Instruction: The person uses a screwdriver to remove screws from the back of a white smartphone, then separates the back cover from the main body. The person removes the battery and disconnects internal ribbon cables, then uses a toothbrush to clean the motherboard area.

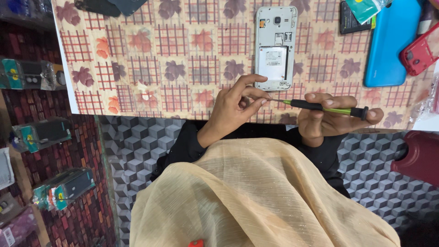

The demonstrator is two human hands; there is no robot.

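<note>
My right hand (331, 116) grips a small screwdriver (322, 107) with a black and green handle, held level with its tip pointing left. My left hand (235, 107) pinches at that metal tip with thumb and fingertips; whether a tiny screw sits between them is too small to tell. Just beyond the hands a white phone (275, 45) lies on the table with its back cover off, showing the battery bay and camera. Both hands hover over the near edge of the table.
The table carries a cloth (173, 59) with a leaf and grid pattern. At the right lie a blue phone cover (391, 43), a red phone (418, 55) and a dark battery (354, 23). Packaged items hang at the left (41, 132). A maroon stool (418, 158) stands at the right.
</note>
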